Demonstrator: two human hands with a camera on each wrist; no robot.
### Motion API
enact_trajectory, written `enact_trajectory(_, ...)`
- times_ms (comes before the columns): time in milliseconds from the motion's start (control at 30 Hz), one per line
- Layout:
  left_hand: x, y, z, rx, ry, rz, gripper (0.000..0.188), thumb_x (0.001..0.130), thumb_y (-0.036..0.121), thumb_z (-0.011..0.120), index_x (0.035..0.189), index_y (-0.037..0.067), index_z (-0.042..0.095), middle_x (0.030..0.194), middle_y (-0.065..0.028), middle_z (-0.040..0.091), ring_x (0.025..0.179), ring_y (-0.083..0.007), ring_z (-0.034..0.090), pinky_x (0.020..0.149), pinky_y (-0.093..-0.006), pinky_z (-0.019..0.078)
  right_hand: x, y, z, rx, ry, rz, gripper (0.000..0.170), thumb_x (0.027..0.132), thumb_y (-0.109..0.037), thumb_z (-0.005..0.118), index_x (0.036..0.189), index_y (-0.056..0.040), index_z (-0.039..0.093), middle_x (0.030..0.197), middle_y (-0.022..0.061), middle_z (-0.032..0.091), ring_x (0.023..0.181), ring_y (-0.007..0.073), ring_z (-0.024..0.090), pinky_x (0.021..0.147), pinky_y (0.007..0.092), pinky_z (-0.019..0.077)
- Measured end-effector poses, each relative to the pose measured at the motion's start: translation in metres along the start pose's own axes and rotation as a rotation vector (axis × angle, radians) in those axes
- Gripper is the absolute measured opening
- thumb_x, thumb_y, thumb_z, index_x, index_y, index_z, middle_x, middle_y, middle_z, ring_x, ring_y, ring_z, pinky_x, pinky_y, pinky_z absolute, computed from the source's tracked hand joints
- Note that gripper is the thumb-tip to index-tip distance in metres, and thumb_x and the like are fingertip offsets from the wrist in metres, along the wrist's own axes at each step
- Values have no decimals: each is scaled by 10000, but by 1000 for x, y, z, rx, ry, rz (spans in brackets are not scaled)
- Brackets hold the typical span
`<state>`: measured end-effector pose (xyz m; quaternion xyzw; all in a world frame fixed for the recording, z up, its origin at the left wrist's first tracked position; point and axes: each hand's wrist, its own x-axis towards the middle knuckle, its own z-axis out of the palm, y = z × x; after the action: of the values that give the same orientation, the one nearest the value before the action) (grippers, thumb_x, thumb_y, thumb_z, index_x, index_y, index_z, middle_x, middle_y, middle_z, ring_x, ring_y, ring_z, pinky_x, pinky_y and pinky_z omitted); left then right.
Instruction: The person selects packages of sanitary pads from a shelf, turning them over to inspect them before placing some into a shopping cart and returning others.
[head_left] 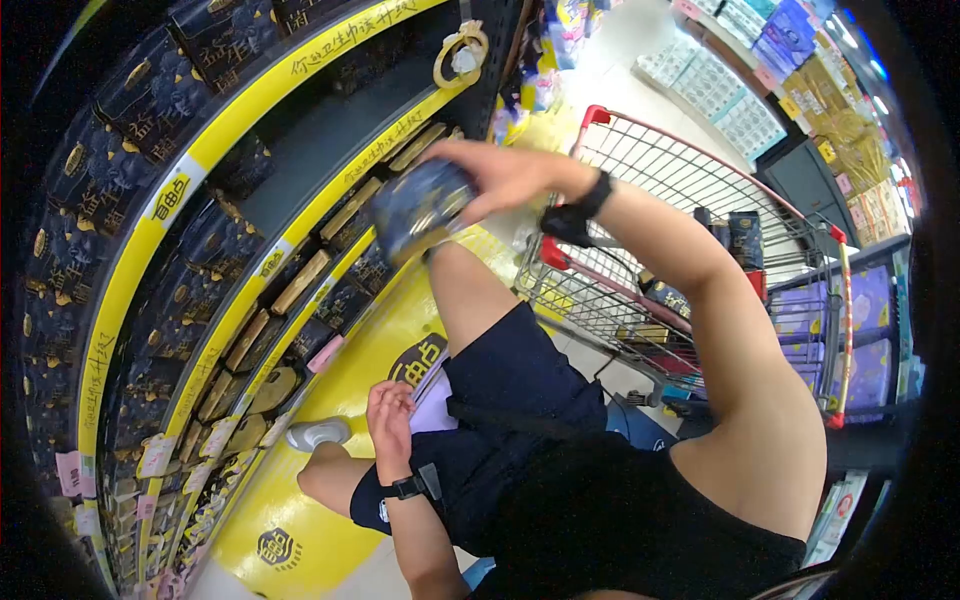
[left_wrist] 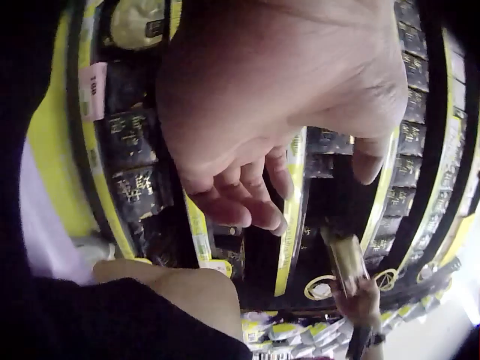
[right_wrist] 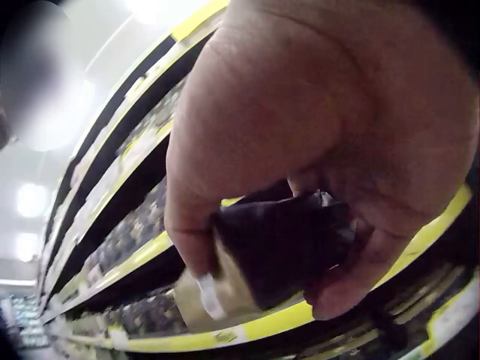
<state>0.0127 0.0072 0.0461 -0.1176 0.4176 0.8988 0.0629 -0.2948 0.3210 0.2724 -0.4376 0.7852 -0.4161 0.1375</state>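
My right hand (head_left: 515,178) grips a dark-blue and gold pack of sanitary pads (head_left: 422,208), blurred in the head view, in front of the lower shelves. In the right wrist view the thumb and fingers clasp the pack (right_wrist: 281,251) from both sides, its gold side facing down and left. My left hand (head_left: 388,425) hangs loosely curled beside the thigh and holds nothing. Seen from the left wrist, its relaxed fingers (left_wrist: 259,191) overlap the shelf rows behind, while the held pack (left_wrist: 346,262) appears farther off.
Shelves with yellow edge strips (head_left: 270,262) and dark packs (head_left: 95,200) rise at the left. A wire shopping cart (head_left: 690,160) with a few packs in it stands at the right. A lilac item (head_left: 436,403) lies by the thigh. Yellow matting (head_left: 330,520) covers the floor.
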Motion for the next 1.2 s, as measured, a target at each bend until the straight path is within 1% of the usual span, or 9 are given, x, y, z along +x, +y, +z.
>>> enact_trajectory(200,-23,45,30,-67,182,241,701,961,415,680,1489,71,373,1343,-147,563,1140,-240,578,964,-372,468,75,-30,187,-128,-602,-441,914,687,-321,850,1444,-87,394,1213,296,509,1104,481,588,885,536,521)
enact_trajectory(267,-42,33,14,440,363,118,646,975,244,704,1508,80,377,1317,-68,568,1157,-175,562,881,-350,508,63,-42,212,-112,-570,-533,917,677,-331,862,1434,-93,403,1191,302,500,1053,485,607,896,547,515)
enact_trajectory(367,-72,14,12,269,374,62,505,1045,313,614,1456,92,422,1303,-39,558,1033,-162,553,781,-332,480,73,-19,231,17,-513,-671,864,661,-510,915,1259,-33,512,1072,273,606,999,470,624,867,535,517)
enact_trajectory(533,-64,-3,46,523,493,239,639,1030,432,609,1434,-31,434,1414,-143,540,1234,-274,532,1014,-425,439,107,0,216,31,-427,-359,1032,745,-655,817,1390,82,492,1209,306,649,1105,427,646,938,460,530)
enact_trajectory(700,-21,20,34,234,333,228,660,1022,359,634,1516,1,381,1496,-182,479,1328,-312,490,1150,-495,351,105,-9,187,39,-1114,-46,961,765,-707,772,1333,54,620,1338,214,638,1140,336,640,941,465,526)
enact_trajectory(867,16,31,83,868,540,340,628,1032,390,623,1462,-19,420,1414,-187,519,1282,-314,512,1090,-439,401,113,-2,160,-201,-799,-279,801,732,-597,831,1244,0,680,1207,232,702,1079,398,683,897,482,557)
enact_trajectory(967,36,33,95,374,604,173,672,1023,538,578,1378,-21,462,1300,-170,552,1136,-268,574,902,-349,490,101,-10,155,-344,-598,-313,749,729,-623,807,1243,-88,704,1162,191,726,1101,409,676,885,506,558)
enact_trajectory(1067,42,44,28,-69,92,90,720,997,608,572,1384,15,449,1293,-161,551,1129,-235,552,896,-356,469,106,-5,176,-507,-425,-390,698,722,-617,807,1228,-145,721,1125,152,742,1088,379,690,875,507,566)
enact_trajectory(1200,43,56,49,243,314,211,780,927,574,654,1437,36,411,1345,-159,520,1188,-259,524,968,-382,441,98,-15,183,-622,-416,-481,624,722,-652,776,1094,-151,759,1063,116,757,1019,359,715,842,509,572)
